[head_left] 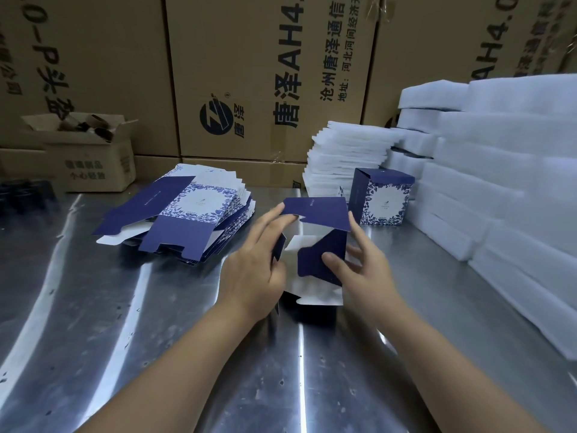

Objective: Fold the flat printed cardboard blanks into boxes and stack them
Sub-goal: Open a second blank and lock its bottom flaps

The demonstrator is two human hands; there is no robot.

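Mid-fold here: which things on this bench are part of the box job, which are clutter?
Job: half-folded box gripped by left hand and right hand; pile of flat blanks; finished box.
Lying about: foam sheets; foam blocks; small open carton; shipping cartons.

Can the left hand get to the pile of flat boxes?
Probably yes, once it lets go: the left hand holds the half-folded box, but the pile of flat blanks lies close on its left, with bare table between.
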